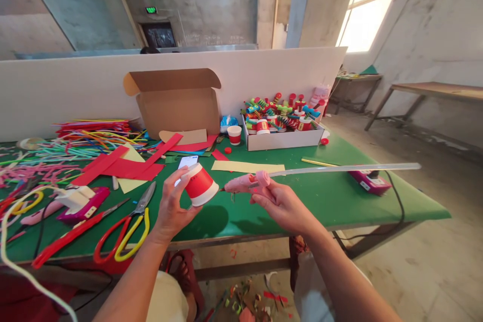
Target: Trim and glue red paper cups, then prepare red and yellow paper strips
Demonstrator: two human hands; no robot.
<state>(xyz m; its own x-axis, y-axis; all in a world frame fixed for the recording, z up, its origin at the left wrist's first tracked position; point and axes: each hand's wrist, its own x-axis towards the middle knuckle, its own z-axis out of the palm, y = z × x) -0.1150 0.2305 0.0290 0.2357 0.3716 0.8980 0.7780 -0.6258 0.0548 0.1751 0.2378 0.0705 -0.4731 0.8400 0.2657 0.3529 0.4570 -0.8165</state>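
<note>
My left hand [171, 206] grips a white paper cup [201, 184] wrapped with a red band, tilted on its side above the green table [241, 216]. In my right hand [283, 206] is a pink glue gun [245, 182], its nozzle pointing left at the cup's white rim; whether it touches cannot be told. A long clear glue stick [350, 168] sticks out of the gun's back to the right. Behind the cup lies a phone [187, 162], partly covered by it. A strip of cream paper [248, 166] lies beyond the glue gun.
Scissors with red and yellow handles [126, 229] and a purple power strip [85, 205] lie at left, near red paper strips [116, 168] and pipe cleaners [101, 136]. A white box [287, 141] of colourful crafts, an open cardboard box [179, 110] and another red-banded cup [234, 135] stand behind.
</note>
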